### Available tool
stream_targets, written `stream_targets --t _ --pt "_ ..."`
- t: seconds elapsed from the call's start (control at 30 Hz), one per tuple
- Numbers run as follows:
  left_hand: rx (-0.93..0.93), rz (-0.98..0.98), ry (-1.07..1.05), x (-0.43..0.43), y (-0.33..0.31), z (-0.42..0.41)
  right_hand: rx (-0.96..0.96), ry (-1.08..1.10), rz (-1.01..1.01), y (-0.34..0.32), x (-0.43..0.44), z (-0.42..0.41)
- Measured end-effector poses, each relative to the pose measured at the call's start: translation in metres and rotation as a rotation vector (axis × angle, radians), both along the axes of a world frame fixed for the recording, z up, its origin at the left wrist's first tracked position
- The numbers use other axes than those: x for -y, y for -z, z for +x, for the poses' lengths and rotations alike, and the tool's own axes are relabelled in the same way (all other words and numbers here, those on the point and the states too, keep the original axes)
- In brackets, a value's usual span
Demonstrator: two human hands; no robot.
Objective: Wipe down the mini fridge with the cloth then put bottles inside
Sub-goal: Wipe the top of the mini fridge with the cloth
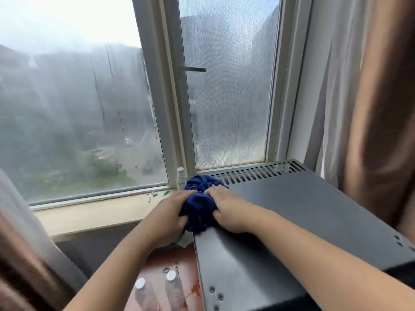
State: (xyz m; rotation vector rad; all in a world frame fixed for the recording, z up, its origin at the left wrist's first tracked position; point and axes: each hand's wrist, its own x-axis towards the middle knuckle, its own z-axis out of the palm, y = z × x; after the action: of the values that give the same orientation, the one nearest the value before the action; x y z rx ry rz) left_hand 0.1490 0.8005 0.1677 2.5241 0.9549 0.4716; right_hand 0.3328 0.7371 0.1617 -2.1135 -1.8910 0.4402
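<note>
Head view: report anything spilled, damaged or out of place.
A reddish smear stains the brown surface beside the fridge; it looks like a spill. Small coloured bits lie scattered on the windowsill.

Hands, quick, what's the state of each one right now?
Left hand: gripping the crumpled dark blue cloth.
Right hand: gripping the same cloth.

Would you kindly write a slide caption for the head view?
Left hand and right hand grip a blue cloth on the mini fridge top by the window; two bottles wait below.
</note>
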Motion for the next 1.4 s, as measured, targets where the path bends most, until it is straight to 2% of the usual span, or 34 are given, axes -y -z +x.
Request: stream_targets --t 0.2,0.33,0.5,0.7,0.87,1.23,1.4 --pt "0.034 -0.015 0.027 0.024 0.006 -0.011 0.029 -0.019 0.041 0.004 0.033 -0.013" --pt "0.044 -0.038 -0.048 0.051 0.009 -0.019 0.036 -0.069 0.008 0.001 0.050 -0.017" --pt "0.147 -0.120 -0.121 0.089 0.012 -0.035 0.025 -0.172 -0.008 -0.001 0.071 -0.022" --pt "0.254 -0.192 -0.197 0.099 0.021 -0.032 0.000 -0.188 0.010 0.006 0.066 -0.018" --pt "0.242 -0.205 -0.141 0.064 0.017 -0.023 -0.015 -0.147 0.022 0.006 0.039 -0.015" --pt "0.226 -0.216 -0.083 -0.069 0.003 0.024 0.021 0.103 0.044 0.014 -0.087 0.006" --pt "0.121 -0.240 -0.037 -0.117 -0.002 0.052 0.029 0.214 0.054 0.013 -0.114 0.019"
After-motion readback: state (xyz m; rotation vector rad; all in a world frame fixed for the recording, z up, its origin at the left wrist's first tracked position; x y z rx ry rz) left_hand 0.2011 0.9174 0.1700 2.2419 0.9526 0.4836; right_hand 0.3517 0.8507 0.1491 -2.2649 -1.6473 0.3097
